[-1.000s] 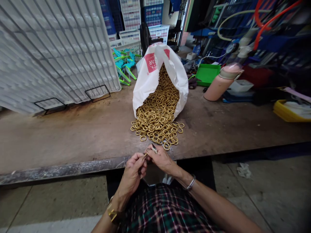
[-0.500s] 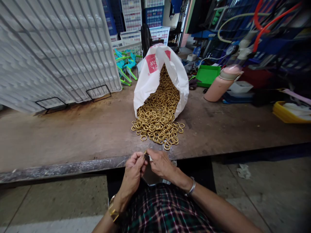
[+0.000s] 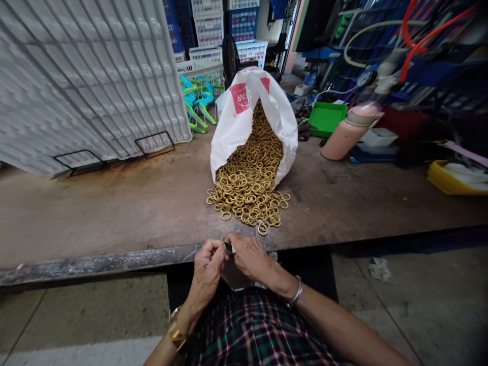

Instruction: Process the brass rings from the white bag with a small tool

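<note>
My left hand (image 3: 209, 262) is closed in a pinch just off the table's front edge. At its fingertips is a brass ring (image 3: 225, 240), partly covered by fingers. My right hand (image 3: 252, 258) meets it from the other side, fingers curled round a small dark piece (image 3: 229, 247) with a pale edge; its kind is too hidden to tell. Beyond both hands lies a heap of brass rings (image 3: 247, 195), spilling onto the table from a torn white bag (image 3: 229, 137) with red print. Below my hands, a grey flat sheet or bag (image 3: 236, 278) rests over my lap.
The brown tabletop (image 3: 152, 208) has a worn front edge. Ribbed white panels (image 3: 114, 76) stand at left in black wire holders. To the right are a pink bottle (image 3: 345, 136), a green tray (image 3: 327, 118) and a yellow tray (image 3: 450, 180). Crates (image 3: 208, 30) are stacked behind.
Both hands have shifted very slightly left, and the brass ring at the fingertips sits at a different angle. The bag and the heap stay as they were.
</note>
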`<state>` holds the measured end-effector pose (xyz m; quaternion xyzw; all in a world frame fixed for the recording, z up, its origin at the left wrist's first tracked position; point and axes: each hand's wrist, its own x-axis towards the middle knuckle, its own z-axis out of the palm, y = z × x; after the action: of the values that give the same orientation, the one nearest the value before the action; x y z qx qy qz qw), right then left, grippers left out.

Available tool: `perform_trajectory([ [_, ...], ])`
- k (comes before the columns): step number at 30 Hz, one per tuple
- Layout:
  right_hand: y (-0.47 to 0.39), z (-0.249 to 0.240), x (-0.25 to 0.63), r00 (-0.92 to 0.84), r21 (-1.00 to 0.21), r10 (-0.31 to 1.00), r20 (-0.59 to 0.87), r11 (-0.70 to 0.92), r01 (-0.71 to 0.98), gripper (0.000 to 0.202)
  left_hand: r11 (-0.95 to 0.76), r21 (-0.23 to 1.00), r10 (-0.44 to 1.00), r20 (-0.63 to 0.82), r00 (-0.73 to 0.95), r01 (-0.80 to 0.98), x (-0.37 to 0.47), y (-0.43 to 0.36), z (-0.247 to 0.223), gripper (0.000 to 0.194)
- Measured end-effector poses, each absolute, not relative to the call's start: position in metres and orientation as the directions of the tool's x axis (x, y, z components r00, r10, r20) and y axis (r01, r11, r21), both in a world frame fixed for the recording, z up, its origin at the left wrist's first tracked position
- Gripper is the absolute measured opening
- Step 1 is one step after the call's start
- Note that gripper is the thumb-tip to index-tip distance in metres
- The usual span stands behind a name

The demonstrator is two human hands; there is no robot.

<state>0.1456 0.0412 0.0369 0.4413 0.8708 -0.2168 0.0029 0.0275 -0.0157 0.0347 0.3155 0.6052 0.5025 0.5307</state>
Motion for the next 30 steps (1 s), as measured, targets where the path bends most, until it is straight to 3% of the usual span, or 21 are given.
perform_trajectory([
  [4, 0.046, 0.034, 0.141, -0.611, -0.345, 0.767, -0.195, 0.529, 0.775, 0.023, 0.3, 0.943, 0.915, -0.328, -0.236, -0.146, 0.024, -0.022, 0.038, 0.028],
  [7, 0.057, 0.033, 0.137, -0.568, -0.311, 0.802, -0.184, 0.5, 0.808, 0.022, 0.314, 0.936, 0.93, -0.336, -0.145, -0.156, 0.025, -0.029, 0.043, 0.029],
  [13, 0.079, 0.037, 0.121, -0.459, -0.218, 0.883, -0.093, 0.432, 0.875, 0.029, 0.298, 0.787, 0.92, -0.387, -0.056, -0.54, 0.023, -0.025, 0.049, 0.027],
  [22, 0.087, 0.035, 0.111, -0.42, -0.137, 0.904, -0.078, 0.408, 0.903, 0.021, 0.279, 0.578, 0.847, -0.525, -0.087, -0.766, 0.01, -0.018, 0.039, 0.027],
  [26, 0.088, 0.028, 0.12, -0.458, -0.24, 0.888, -0.047, 0.435, 0.868, 0.025, 0.293, 0.537, 0.863, -0.505, -0.023, -0.791, 0.006, -0.015, 0.034, 0.03],
  [30, 0.081, 0.019, 0.13, -0.525, -0.537, 0.847, 0.077, 0.479, 0.694, 0.022, 0.257, 0.607, 0.847, -0.516, -0.127, -0.752, 0.007, -0.01, 0.032, 0.023],
])
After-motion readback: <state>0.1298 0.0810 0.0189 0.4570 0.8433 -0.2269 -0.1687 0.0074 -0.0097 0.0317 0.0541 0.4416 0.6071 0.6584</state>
